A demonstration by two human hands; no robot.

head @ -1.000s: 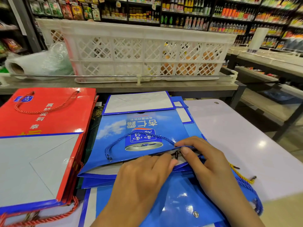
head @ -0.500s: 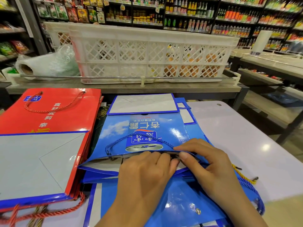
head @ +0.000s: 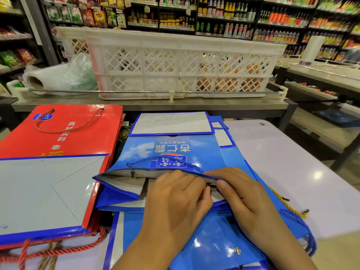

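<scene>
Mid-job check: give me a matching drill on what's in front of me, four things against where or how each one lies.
Things:
1. blue paper bag
2. red paper bag
3. white lattice crate
4. yellow cord

Places or states:
A. on the grey shelf, behind the metal rail
B. lying flat at the left
C. poking out at the right, over the white table
D. held at its mouth by the left hand and right hand

Pairs: 1-D, 2-B, 3-A, 4-C.

Crate [head: 175,63] behind bags [head: 171,151]; table [head: 292,172] extends to their right.
</scene>
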